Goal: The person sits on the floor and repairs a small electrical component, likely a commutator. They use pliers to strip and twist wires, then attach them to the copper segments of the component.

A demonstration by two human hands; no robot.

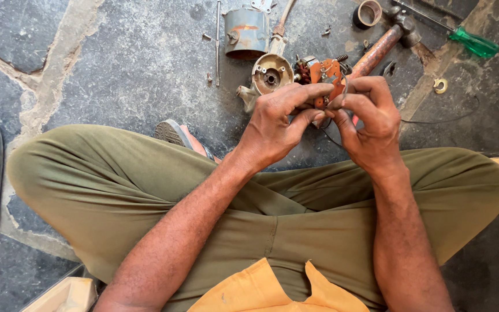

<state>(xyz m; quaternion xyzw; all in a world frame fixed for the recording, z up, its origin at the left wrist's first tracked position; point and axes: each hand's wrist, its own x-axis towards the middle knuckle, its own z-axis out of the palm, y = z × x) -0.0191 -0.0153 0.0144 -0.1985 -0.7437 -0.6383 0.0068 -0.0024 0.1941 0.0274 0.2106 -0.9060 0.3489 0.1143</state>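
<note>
Left hand: fingers pinched on small orange plastic motor part.
Right hand: fingertips narrow, gripping same part.
Stone floor, far edge: rusty-handled hammer, green-handled screwdriver.

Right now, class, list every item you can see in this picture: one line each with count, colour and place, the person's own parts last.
orange part: one, orange, held between both hands' fingertips
round end cap: one, beige, floor beside the hands
cylindrical housing: one, grey, floor at top
hammer: one, rusty handle, upper right
screwdriver: one, green handle, top right
tape roll: one, tan, top
long rod: one, metal, left of housing
sandal: one, grey, behind left knee
left hand: one, pinching the part
right hand: one, pinching the part
</note>
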